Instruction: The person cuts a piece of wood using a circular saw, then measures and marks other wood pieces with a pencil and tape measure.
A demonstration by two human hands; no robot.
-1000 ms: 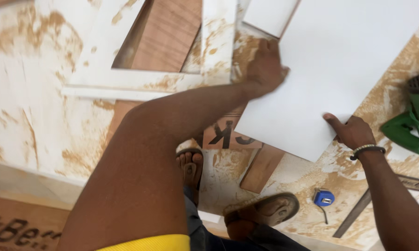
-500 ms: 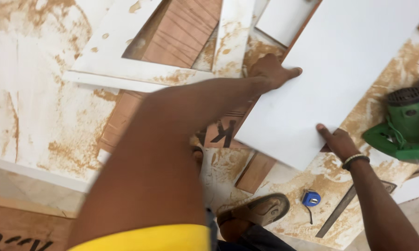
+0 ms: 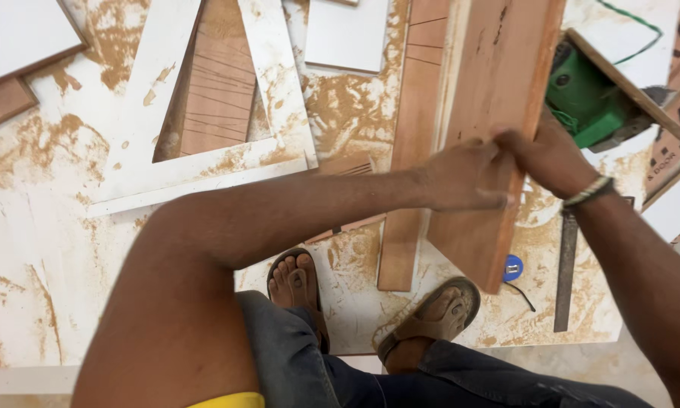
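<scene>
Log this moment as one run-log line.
left hand: grips brown board edge | right hand: grips same board | board: tilted up over sawdust-covered floor | nearby: green power tool, blue tape measure

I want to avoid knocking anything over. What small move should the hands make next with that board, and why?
Probably lower the board gently flat. Both the left hand and right hand grip it tilted on edge, brown side up, with a green power tool just behind it and a blue tape measure near its lower corner.
</scene>
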